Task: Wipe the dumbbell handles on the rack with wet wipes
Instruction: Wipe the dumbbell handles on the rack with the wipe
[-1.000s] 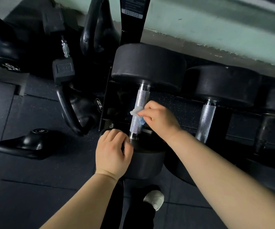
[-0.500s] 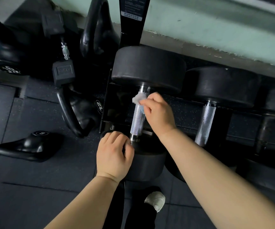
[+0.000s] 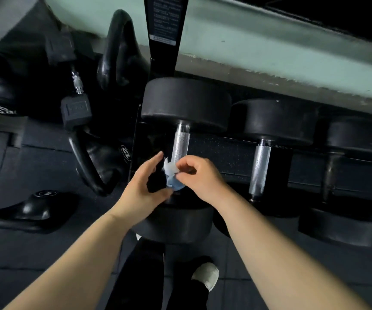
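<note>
The right hand (image 3: 199,175) pinches the wipe (image 3: 171,175) just below the first handle (image 3: 181,143); the left hand (image 3: 144,186) reaches in open. The neighbouring handles (image 3: 261,166) probably remain unwiped.

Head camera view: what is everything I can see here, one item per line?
Round black rubber dumbbells with knurled silver handles: three clear, on the rack, more cut off at right.
Black metal rack: one, along the wall.
Black kettlebells: several, floor at left.
Small black hex dumbbell: one, among the kettlebells.
Crumpled white-and-blue wet wipe: one, at the nearest handle's lower end.
White shoe: one, bottom.
Left hand: open, beside the wipe.
Right hand: pinching the wipe.
</note>
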`<state>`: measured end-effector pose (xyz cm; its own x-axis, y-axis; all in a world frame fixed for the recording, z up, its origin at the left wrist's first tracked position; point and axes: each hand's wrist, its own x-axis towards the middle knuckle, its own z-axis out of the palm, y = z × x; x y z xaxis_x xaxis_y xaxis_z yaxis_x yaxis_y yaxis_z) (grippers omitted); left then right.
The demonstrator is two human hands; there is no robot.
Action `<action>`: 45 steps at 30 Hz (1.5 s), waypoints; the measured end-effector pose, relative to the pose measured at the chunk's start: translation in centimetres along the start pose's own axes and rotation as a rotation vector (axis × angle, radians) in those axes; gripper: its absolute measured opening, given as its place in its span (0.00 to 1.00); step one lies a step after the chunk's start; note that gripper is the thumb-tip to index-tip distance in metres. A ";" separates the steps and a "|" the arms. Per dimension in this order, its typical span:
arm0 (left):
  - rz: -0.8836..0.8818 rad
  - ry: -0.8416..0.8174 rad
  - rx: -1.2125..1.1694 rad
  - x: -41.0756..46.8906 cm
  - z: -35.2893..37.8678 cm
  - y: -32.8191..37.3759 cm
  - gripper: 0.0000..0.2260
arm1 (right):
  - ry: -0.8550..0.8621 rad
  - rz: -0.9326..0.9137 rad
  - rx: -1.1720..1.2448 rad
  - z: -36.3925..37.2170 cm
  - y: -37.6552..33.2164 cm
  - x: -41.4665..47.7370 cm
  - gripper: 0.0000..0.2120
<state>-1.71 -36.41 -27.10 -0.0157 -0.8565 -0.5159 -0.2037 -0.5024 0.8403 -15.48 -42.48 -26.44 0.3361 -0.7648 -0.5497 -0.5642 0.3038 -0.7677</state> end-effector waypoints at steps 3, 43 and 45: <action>0.038 -0.023 0.047 0.9 -0.4 0.7 0.19 | 0.046 0.036 0.111 0.7 -0.4 -0.4 0.14; -0.108 0.002 0.188 7.4 0.2 -0.9 0.06 | 0.804 0.150 0.060 5.4 5.5 -2.6 0.18; -0.133 -0.129 0.362 6.8 0.1 -1.3 0.10 | 0.809 0.142 0.059 5.4 5.4 -2.6 0.20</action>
<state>-1.67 -41.52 -31.70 -0.0835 -0.7535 -0.6521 -0.5435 -0.5140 0.6636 -15.36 -35.82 -30.97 -0.3956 -0.8829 -0.2529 -0.5125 0.4407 -0.7370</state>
